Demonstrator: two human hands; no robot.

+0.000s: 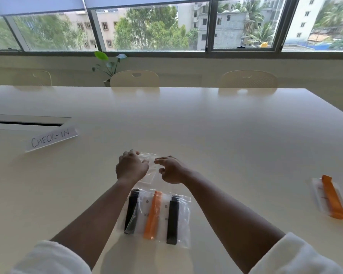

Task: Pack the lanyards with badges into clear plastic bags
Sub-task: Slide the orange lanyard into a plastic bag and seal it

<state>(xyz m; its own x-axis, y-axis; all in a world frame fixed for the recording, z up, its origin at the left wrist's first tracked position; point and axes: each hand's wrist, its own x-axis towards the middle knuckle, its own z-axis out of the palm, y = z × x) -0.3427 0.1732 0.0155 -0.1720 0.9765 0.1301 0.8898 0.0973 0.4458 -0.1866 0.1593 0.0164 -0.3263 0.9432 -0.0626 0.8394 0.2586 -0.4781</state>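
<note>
Open worktop point(216, 125) stretched beyond both hands, hemmed only by the CHECK-IN sign point(52, 137) at left, packed bags point(156, 216) near the body and one orange-lanyard bag point(332, 198) at right.

From my remote seat, one sign reads plainly: "CHECK-IN", hand-lettered in dark capitals on a white paper strip point(51, 137) lying at a slant on the cream table point(206, 125), to the left and slightly beyond the middle. On the near side, the white badge cards inside the clear bags point(156, 216) carry faint dark marks, perhaps letters, too small and blurred for me to read. The bagged card on the far right point(330, 196) shows only thin reddish traces, equally unreadable. I can make out no brands or numbers.
</note>
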